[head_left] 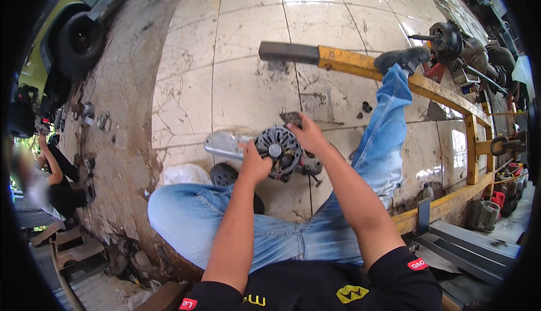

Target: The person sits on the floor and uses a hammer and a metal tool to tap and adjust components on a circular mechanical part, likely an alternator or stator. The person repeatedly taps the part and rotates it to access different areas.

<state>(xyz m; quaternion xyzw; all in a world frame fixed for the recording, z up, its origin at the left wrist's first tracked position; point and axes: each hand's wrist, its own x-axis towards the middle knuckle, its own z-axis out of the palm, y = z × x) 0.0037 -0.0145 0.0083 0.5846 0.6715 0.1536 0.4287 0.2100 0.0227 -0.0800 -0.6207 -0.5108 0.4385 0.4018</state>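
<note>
Sitting on the pale tiled floor point(248, 46) with legs in blue jeans stretched forward, the person holds a round, dark grey metal alternator with a slotted, finned housing point(279, 152) low in front of the body, just above the floor between the knees. The left hand point(253, 163) clasps the alternator's left rim, fingers curled shut around the housing. The right hand point(307, 133) comes over its upper right edge, fingers closed on the casing there and seemingly pinching a small dark flat piece point(291, 118) at the fingertips; what that piece is cannot be told. The alternator's round face, with its pale central hub, is turned up toward the camera, so its shaft axis runs roughly from the floor toward the head. Both hands touch it, one on each side. A dull silver metal cover point(224, 143) lies on the tiles just beyond the left hand, and a yellow steel frame point(394, 74) crosses the floor further off, under the right foot.
</note>
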